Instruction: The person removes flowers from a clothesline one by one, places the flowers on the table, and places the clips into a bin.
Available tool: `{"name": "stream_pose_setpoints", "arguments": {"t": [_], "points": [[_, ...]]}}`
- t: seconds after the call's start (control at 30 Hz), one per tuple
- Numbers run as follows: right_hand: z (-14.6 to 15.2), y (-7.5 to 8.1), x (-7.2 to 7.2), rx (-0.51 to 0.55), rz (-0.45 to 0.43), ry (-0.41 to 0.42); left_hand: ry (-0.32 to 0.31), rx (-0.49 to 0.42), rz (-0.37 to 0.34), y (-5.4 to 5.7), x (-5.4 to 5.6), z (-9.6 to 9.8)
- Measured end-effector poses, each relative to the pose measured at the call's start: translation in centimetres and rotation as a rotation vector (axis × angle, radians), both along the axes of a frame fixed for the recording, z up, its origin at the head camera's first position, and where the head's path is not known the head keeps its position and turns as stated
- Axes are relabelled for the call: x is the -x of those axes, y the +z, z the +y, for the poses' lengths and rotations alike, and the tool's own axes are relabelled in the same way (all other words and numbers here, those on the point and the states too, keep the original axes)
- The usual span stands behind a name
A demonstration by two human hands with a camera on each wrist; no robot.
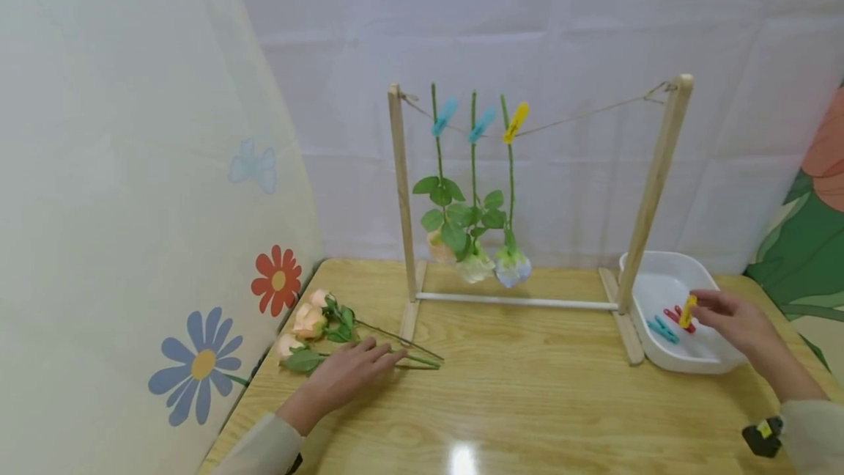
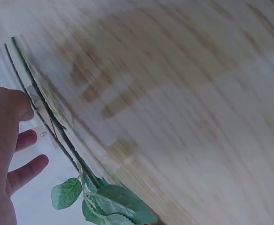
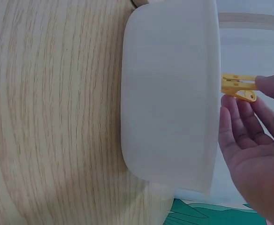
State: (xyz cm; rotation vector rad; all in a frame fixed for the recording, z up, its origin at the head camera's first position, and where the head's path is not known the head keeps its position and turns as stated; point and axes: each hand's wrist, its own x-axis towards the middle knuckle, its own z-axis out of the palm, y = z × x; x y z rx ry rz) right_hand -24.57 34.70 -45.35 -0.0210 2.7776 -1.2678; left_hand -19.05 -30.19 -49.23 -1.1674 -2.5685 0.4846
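In the head view, my left hand [image 1: 349,372] reaches over the stems of the peach roses [image 1: 308,321] lying at the table's left side. Its fingers are extended and spread; in the left wrist view, the thumb is beside the thin stems [image 2: 57,126], with green leaves [image 2: 123,204] below. Whether the fingertips touch a stem is unclear. Over the white tray [image 1: 689,367], my right hand [image 1: 741,321] pinches a yellow clothespin [image 3: 238,83] between thumb and fingers. Blue clothespins [image 1: 662,330] and red clothespins [image 1: 674,316] lie in the tray.
A wooden frame [image 1: 649,200] with a string [image 1: 580,117] stands mid-table. Three flowers hang head-down from it, clipped by two blue clothespins [image 1: 445,117] and one yellow. A white rod [image 1: 521,302] joins the frame's feet. Pale cloth [image 1: 501,13] hangs behind.
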Motion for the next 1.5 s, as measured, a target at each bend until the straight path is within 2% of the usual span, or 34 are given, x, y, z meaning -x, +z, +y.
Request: {"name": "stream_pose_setpoints", "arguments": {"t": [0.13, 0.3, 0.57, 0.77, 1.07, 1.33, 1.5], "points": [[0.0, -0.1, 0.1, -0.053, 0.0, 0.006, 0.04, -0.094, -0.009, 0.1, 0.2, 0.2], [-0.2, 0.0, 0.2, -0.102, 0.032, 0.017, 0.123, -0.226, -0.061, 0.3, 0.3, 0.9], [-0.7, 0.2, 0.1, -0.11, 0.024, 0.009, 0.225, -0.316, -0.154, 0.9, 0.4, 2.0], [-1.3, 1.0, 0.2, -0.098, 0.062, 0.026, 0.222, -0.373, -0.132, 2.6, 0.9, 3.3], [-3.2, 3.6, 0.7, -0.08, 0.188, 0.063, 0.186, -0.422, -0.013, 4.6, 1.7, 5.0], [-4.9, 6.9, 0.9, 0.012, 0.181, 0.088, 0.217, -0.485, -0.038, 6.2, 2.4, 6.1], [-5.8, 8.4, 1.1, 0.058, 0.215, 0.096, 0.202, -0.531, -0.033, 7.1, 2.9, 6.9]]}}
